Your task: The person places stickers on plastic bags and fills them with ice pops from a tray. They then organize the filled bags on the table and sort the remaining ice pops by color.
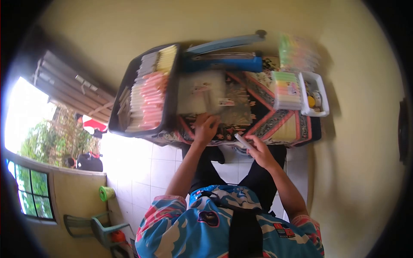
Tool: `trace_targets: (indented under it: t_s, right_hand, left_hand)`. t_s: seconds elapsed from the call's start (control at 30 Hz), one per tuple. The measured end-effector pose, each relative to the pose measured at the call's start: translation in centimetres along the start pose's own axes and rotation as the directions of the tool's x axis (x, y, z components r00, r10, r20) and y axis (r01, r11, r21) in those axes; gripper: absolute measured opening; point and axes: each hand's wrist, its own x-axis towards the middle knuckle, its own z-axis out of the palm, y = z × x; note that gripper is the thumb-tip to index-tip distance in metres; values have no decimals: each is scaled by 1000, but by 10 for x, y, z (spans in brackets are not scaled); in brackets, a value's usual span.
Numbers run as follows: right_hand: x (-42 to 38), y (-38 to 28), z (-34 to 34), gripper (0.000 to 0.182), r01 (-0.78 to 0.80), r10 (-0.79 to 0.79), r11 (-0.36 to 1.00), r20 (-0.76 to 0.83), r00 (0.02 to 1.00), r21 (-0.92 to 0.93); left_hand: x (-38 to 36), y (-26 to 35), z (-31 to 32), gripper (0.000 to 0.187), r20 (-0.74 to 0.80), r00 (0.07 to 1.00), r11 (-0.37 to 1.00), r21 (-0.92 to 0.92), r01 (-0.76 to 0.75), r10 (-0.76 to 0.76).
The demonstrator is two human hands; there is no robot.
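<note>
My right hand point(260, 151), just off the front edge of the table, is closed around a slim whitish stick point(243, 141) that slants up to the left. My left hand point(206, 127) rests at the near edge of a stack of clear plastic bags point(191, 96), fingers curled and pointing down; what they pinch, if anything, is hidden. Beside the stack, to its right, lie clear packets with a small printed label point(226, 102), somewhat blurred. Left of that hand stands a black tray point(112, 118) filled with rows of pink sticks point(152, 99), pale yellow ones point(167, 59) and greyish ones point(148, 64).
A blue long-armed device, apparently a bag sealer point(236, 63), lies along the back wall. To the right are packs of pastel sticks point(286, 90), a colourful pile point(297, 51) and a white basket point(304, 107) of small items. A patterned cloth point(297, 129) covers the table.
</note>
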Motion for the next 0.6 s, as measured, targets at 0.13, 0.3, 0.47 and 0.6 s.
trace_targets:
  t_s: [0.13,0.3,0.47,0.6]
  right_hand:
    - [12,6,24,30,-2,5,994,-30,1000,108]
    - [29,2,50,14,28,-15,997,-183,983,67]
    - [25,11,76,19,31,-29,1000,-208,978,5]
    - [17,14,97,26,154,-231,940,-238,943,-305]
  left_hand:
    - [0,2,-6,20,-1,999,999,-2,-50,50]
    - [-12,-11,-3,19,-18,1000,997,-72,-9,7]
    - [-3,-16,5,11,-32,999,982,-185,23,-29]
    - [-4,-13,3,10,-31,984,950,-267,161,-175]
